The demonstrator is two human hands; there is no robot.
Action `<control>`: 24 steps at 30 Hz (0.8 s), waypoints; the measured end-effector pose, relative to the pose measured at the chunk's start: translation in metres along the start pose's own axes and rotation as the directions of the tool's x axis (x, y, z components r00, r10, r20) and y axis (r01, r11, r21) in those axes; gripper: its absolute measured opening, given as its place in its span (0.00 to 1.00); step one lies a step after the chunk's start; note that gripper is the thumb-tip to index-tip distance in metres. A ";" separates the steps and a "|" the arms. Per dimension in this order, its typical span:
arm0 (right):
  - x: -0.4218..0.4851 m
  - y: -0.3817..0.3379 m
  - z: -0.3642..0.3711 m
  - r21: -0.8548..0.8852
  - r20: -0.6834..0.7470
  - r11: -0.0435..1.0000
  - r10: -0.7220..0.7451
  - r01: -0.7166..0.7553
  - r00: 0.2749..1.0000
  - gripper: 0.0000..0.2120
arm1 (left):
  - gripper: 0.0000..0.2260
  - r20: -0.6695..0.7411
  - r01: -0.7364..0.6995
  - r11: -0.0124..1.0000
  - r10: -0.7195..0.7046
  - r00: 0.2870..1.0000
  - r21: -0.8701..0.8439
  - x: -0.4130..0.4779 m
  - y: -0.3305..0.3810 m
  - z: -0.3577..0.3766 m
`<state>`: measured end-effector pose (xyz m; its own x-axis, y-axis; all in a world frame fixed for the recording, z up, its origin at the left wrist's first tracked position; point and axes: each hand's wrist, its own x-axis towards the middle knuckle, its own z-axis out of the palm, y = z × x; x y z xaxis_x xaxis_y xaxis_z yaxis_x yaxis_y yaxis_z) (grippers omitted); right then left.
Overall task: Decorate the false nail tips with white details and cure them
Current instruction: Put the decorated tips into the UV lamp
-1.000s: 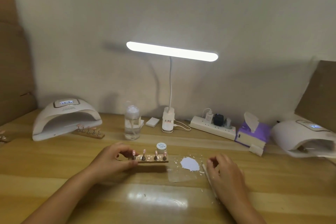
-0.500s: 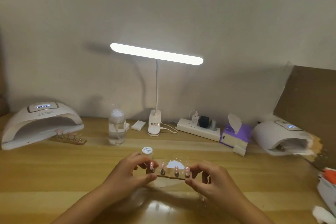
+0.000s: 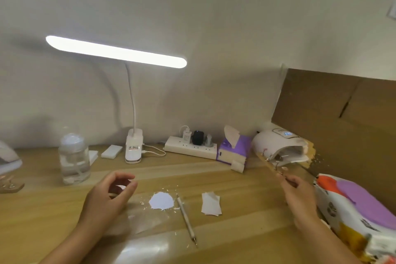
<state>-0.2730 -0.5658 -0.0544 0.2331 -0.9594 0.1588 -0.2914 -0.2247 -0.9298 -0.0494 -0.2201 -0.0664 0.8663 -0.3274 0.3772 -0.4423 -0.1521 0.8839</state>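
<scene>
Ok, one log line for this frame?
step: cure | right hand: holds nail-tip strip at curing lamp mouth | left hand: curled over table, grip unclear

Worktop (image 3: 246, 180), back row by the wall, left to right: bottle (image 3: 74, 158), block (image 3: 111, 151), desk lamp (image 3: 134, 149), power strip (image 3: 190, 151), tissue box (image 3: 234, 150), curing lamp (image 3: 276, 141). Cardboard (image 3: 342, 124) behind curing lamp; bag (image 3: 353, 210) before it, at right edge. Front centre: blob (image 3: 161, 200), pen (image 3: 186, 218) just right of it, paper (image 3: 211, 203) further right. Right hand (image 3: 300, 197), between paper and bag, grips holder (image 3: 270, 164); holder's far end at curing lamp's mouth.
</scene>
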 end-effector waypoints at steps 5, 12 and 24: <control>0.030 0.015 0.008 0.056 -0.171 0.984 0.175 -0.168 0.970 0.15 | 0.06 -0.001 0.015 1.000 -0.015 1.000 -0.018 0.003 -0.011 0.001; 0.046 0.011 0.018 0.071 -0.362 0.962 0.270 -0.263 0.892 0.15 | 0.11 0.035 0.004 1.000 -0.003 0.999 -0.031 0.004 -0.010 0.004; 0.100 0.003 0.037 -0.086 -0.471 0.939 0.256 -0.333 0.844 0.16 | 0.15 0.040 0.049 0.996 -0.046 0.998 -0.068 0.007 -0.022 0.004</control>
<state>-0.2162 -0.6556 -0.0537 -0.3153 -0.9476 0.0520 -0.4310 0.0942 -0.8974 -0.0347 -0.2229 -0.0840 0.8759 -0.3569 0.3247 -0.3827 -0.1039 0.9180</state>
